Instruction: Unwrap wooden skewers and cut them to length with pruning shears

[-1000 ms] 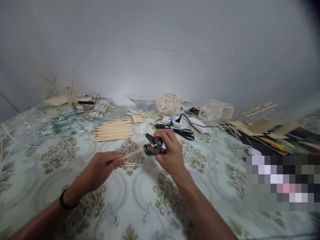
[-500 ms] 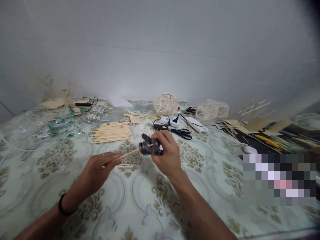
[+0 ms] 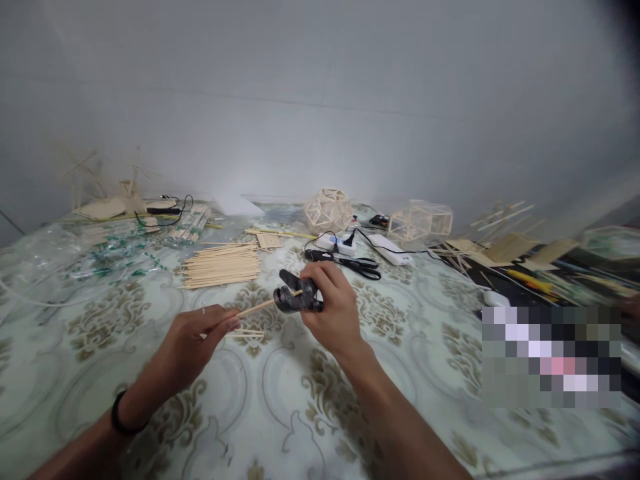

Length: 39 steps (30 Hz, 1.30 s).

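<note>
Left hand (image 3: 200,333) is pinching one end of a thin wooden stick (image 3: 255,307); right hand (image 3: 333,310) is gripping a black cutter (image 3: 295,298) whose jaws are closing around the stick's other end, above the desk (image 3: 280,400). Stick pile (image 3: 223,265) is lying behind.

A stick (image 3: 255,307) is held between the left hand (image 3: 193,340) and the tool (image 3: 295,297) in the right hand (image 3: 333,310), over the table (image 3: 280,407); a stick pile (image 3: 221,265) is laid behind to the left; scissors (image 3: 361,267) are laid behind to the right.
</note>
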Available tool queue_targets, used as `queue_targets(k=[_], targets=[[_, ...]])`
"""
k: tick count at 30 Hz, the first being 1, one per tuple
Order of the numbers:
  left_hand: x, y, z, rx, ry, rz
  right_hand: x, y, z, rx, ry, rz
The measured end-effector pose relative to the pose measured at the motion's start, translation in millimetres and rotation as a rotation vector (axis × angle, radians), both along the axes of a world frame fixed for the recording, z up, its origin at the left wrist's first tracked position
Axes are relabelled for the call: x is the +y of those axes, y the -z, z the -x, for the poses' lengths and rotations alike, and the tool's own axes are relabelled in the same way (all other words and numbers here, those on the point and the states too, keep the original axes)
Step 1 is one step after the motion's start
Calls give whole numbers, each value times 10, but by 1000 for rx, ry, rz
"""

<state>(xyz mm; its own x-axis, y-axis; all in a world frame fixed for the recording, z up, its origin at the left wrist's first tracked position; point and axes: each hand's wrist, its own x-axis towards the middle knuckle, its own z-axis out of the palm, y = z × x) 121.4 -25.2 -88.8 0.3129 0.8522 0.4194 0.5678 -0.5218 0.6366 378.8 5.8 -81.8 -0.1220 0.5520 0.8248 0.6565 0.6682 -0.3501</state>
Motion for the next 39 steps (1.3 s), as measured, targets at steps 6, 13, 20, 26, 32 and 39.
queue_targets(k=[6,13,20,26,32,39], targets=[[-3,-29,-17,-9,7,18,-9,-8,3,3,-4,2],[-6,-25,-16,-7,3,10,-13,-5,9,15,-14,5],[-19,-57,-31,-12,1,12,-21,-23,16,20,-6,-14],[-16,-24,-14,-16,-5,10,-26,-34,25,30,-3,-26],[-9,-29,-13,-17,3,-1,-27,-31,24,12,4,-17],[-8,-34,-30,-34,9,-5,-19,-25,21,11,6,-18]])
